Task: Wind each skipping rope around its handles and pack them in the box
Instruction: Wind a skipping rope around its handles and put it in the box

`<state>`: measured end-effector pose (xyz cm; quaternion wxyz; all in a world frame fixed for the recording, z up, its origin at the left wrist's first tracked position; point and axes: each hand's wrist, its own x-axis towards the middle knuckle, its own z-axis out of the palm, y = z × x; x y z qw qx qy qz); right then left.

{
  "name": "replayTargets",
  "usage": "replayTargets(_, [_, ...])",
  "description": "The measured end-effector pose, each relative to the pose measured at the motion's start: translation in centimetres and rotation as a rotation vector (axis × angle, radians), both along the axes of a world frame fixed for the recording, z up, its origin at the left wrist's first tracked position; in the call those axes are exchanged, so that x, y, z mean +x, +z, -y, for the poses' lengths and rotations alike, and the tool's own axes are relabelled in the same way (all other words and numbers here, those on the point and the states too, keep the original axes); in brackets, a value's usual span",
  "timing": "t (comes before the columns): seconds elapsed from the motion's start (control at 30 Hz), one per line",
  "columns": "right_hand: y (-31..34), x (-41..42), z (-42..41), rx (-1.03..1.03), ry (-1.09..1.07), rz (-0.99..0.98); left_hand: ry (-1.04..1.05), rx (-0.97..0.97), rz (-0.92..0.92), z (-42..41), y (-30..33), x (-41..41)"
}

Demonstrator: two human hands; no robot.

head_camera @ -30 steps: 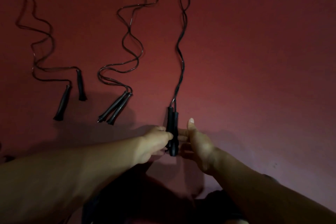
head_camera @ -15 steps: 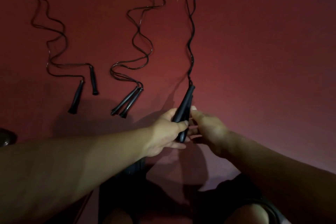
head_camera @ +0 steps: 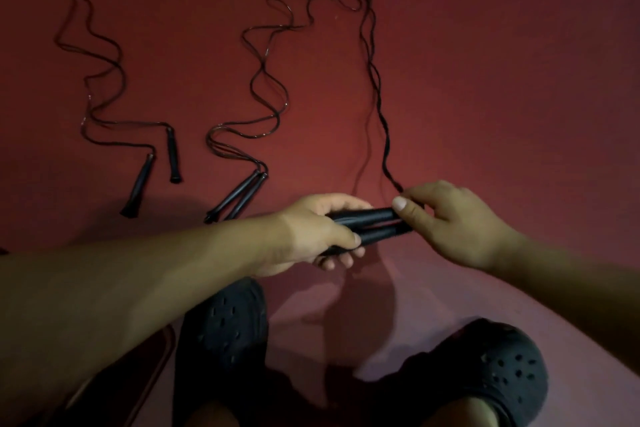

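I hold one rope's two handles (head_camera: 372, 226) sideways in the middle of the frame.
My left hand (head_camera: 318, 230) grips them; my right hand (head_camera: 446, 218) pinches their rope (head_camera: 375, 87) end. Two more ropes (head_camera: 263, 80) lie upper left.

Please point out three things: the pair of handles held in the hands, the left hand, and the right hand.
held handles (head_camera: 375, 224), head view, middle of the two black shafts
left hand (head_camera: 311, 232), head view, back of the hand
right hand (head_camera: 450, 222), head view, back of the hand
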<state>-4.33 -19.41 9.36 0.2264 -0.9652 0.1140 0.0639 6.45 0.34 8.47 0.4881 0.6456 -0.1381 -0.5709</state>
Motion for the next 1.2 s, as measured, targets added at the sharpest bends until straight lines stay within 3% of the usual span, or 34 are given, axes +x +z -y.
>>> replayTargets(0.2, [-2.7,-2.1,-4.5,0.409,-0.070,-0.006,0.034,0.078,-0.016,-2.0,0.6,1.6])
replayTargets(0.37, [-3.4,-4.3,-8.6,0.991,-0.298,0.009,0.256,0.025,-0.003,-2.1,1.3,1.2])
replayTargets(0.53, [-2.1,-3.8,-9.4,1.107,-0.475,0.077,0.548,-0.050,-0.179,-1.7,0.1,-1.7])
replayTargets(0.7, [-1.9,-4.3,-9.2,1.189,-0.560,-0.042,0.387,0.039,-0.289,-0.5,-1.4,-5.8])
replayTargets(0.87, [-2.4,-4.0,-9.1,1.242,-0.667,-0.143,0.547,0.038,-0.368,1.6,-1.5,-5.2])
replayTargets(1.2, [-3.4,-3.0,-8.2,1.227,-0.629,-0.255,0.608,0.022,-0.390,2.6,-2.6,-3.0])
